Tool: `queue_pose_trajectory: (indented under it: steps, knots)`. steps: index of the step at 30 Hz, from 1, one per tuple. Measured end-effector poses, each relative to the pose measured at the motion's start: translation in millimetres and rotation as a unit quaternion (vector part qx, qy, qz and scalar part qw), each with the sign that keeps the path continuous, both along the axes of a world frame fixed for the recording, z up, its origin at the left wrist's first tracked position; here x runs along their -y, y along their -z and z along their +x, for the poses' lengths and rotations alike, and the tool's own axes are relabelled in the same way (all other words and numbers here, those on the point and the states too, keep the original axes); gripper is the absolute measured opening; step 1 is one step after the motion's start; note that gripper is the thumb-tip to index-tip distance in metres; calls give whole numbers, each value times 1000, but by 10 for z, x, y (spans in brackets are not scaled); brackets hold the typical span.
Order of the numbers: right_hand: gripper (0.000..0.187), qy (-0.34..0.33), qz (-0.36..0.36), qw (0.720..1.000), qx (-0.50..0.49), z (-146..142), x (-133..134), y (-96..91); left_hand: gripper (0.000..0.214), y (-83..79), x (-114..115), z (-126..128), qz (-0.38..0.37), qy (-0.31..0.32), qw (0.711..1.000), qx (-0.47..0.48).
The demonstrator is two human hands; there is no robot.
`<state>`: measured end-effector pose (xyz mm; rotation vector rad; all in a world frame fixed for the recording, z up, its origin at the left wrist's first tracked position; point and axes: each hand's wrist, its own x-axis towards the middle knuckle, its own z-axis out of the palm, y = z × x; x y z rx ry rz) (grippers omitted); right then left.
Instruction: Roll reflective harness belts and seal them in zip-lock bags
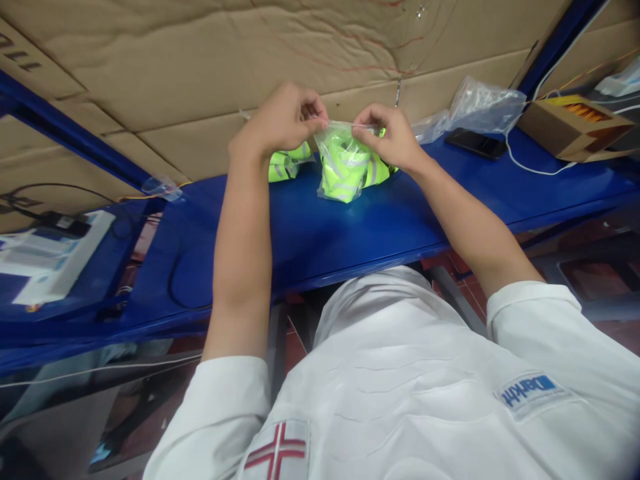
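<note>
The thumb and fingertips of the left hand [283, 120] are pressed together on the left end of the top edge of a clear plastic bag [344, 170]. The right hand [395, 139] pinches the right end of the same edge in the same way, so both hands are clamped on the bag's mouth and neither is open. The mouth runs left to right between the two pinches as a short, fairly taut strip.

The bag hangs straight down from the fingers, with its long axis upright and its bottom resting on the blue tabletop [350, 233]. Inside it is a folded neon yellow-green vest [350, 160] with grey reflective bands. The hands sit at about the same height and distance from the bag, so neither is nearer.

Both hands are curled with their knuckles up. The bare forearms reach away from the body toward the far edge of the table and converge on the bag, with white sleeves at the elbows.

A second neon vest [281, 168] lies just beyond the left hand. To the right are crumpled clear plastic [483, 103], a dark phone [475, 143] with a white cable [525, 167], and a small cardboard box [570, 127]. Flattened cardboard sheets [200, 73] stand along the far side.
</note>
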<state>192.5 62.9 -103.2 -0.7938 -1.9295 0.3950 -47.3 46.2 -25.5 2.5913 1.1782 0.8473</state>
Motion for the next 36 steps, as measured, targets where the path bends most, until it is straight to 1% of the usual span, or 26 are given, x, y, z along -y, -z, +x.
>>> queue_pose_trajectory:
  steps: [7,13,18,22,27,31,34,36]
  knots:
    - [31,6,-5,1000,5,0,23,-10,11,6,30,73,-17,25,1000,-6]
    - [32,13,-14,1000,18,-8,55,2,6,35,25,126,-12,11,1000,-10]
    - [32,14,8,1000,21,-5,41,21,10,44,40,149,-8,5,1000,-8]
    - [31,30,-13,999,29,-16,40,26,12,49,51,183,-14,12,1000,-16]
    - [29,5,22,1000,17,-28,70,11,7,53,76,239,3,11,1000,-9]
    - [29,32,11,998,47,-28,85,7,8,57,80,251,7,23,1000,-10]
    - [31,40,0,999,35,-40,67,27,8,66,72,250,12,36,999,-10]
    - [34,44,-17,999,27,-51,55,39,13,74,64,249,14,48,999,-11]
